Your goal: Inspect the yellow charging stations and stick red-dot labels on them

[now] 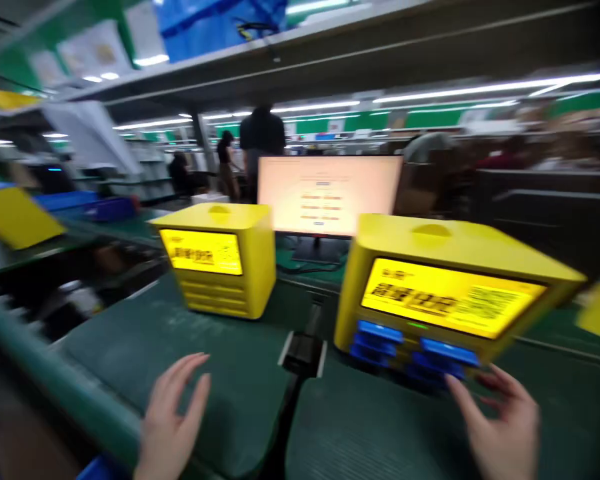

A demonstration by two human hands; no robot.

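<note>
Two yellow machines with lit screens stand on dark green mats. The right yellow machine [420, 243] has blue blocks [443, 357] set in slots under its screen, and the left yellow machine [260, 267] shows bare slots. My right hand [505, 420] is beside the lower right blue block, thumb and fingers apart; whether the thumb touches it I cannot tell. Above the left mat [130, 347] hovers my left hand [175, 413], its fingers spread and holding nothing.
Behind the machines stands a lit monitor [330, 193]. A black fitting [303, 353] sits between the mats. Overhead runs a shelf [330, 53] with a blue bin [220, 23]. Another yellow machine [17, 213] is at far left. People [263, 140] stand in the background.
</note>
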